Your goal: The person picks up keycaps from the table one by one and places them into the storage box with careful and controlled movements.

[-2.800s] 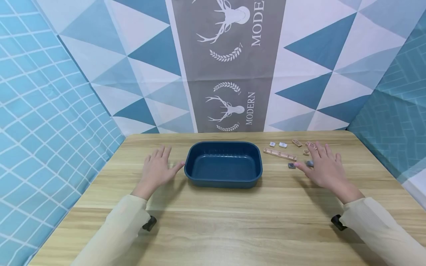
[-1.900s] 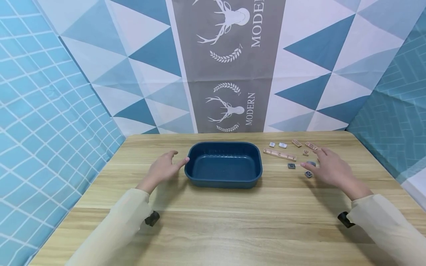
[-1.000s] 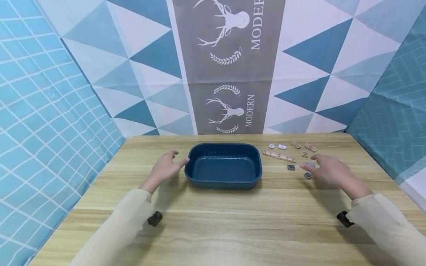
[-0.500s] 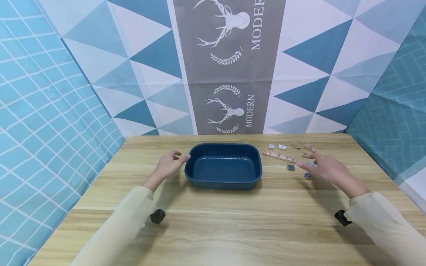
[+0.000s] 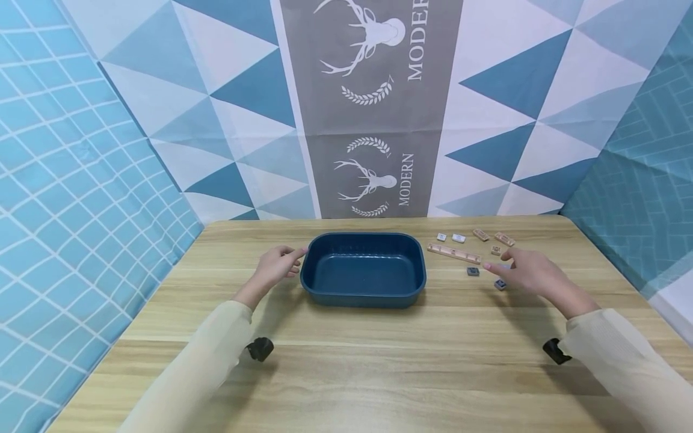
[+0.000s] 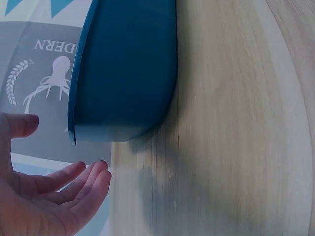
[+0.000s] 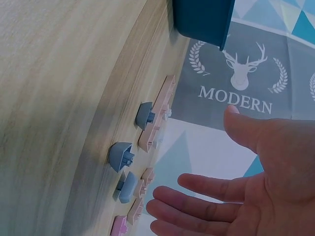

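A dark blue rectangular tub [image 5: 363, 300] stands at the middle of the table. My left hand [image 5: 273, 266] is beside its left end, thumb near the rim, fingers relaxed and holding nothing. In the left wrist view a gap shows between the fingertips and the tub wall [image 6: 125, 73]. Over on the right, my right hand [image 5: 533, 273] hovers above loose keyboard keycaps, its fingers parted around nothing. Nearest to it lie grey-blue keycaps [image 7: 119, 156], one partly hidden under the hand in the head view. A long pinkish spacebar keycap [image 5: 453, 253] lies upside down farther left.
Two small white keycaps [image 5: 458, 238] and several pinkish ones [image 5: 480, 235] lie toward the back right of the wooden table [image 5: 357, 367]. A printed cloth wall [image 5: 373, 120] rises right behind the table's back edge. Black wrist cameras [image 5: 261, 349] hang below both sleeves.
Both hands went from widely spread fingers to a looser bend. The left hand has shifted right toward the tub. The right hand drifted slightly left lately. Tub and keycaps have stayed put.
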{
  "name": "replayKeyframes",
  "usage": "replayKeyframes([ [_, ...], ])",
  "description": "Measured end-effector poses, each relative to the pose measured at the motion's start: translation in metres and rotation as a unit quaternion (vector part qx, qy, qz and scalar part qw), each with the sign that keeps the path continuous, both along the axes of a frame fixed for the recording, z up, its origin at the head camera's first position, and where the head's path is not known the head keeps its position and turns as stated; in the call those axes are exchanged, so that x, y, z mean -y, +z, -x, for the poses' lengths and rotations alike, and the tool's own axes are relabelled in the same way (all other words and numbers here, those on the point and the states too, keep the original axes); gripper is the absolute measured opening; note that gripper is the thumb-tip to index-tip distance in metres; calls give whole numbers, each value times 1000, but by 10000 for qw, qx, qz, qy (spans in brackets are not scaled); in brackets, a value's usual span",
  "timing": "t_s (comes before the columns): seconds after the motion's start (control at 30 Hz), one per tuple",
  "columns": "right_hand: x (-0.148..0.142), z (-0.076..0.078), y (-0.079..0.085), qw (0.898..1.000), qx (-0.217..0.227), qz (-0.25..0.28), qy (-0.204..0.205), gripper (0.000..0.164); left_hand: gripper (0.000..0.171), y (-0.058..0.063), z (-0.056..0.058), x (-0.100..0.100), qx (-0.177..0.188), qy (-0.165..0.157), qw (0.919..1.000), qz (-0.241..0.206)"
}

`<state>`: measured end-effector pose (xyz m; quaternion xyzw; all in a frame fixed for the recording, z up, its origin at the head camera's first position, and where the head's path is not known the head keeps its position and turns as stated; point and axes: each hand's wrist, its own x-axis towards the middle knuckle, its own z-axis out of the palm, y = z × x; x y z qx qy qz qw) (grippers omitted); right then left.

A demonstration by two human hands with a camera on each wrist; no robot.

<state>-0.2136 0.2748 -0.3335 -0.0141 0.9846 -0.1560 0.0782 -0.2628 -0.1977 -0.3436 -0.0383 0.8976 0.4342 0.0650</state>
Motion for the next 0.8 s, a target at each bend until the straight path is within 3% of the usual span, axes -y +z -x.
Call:
replayKeyframes([
  [0.3,-2,2,0,9999,-26,123,9,78,51,-1,5,-4,107,318,9980,-542],
  [0.8,-6,9,-12,9999,7,89,130,67,43,0,5,-7,170,418,9962,-745],
])
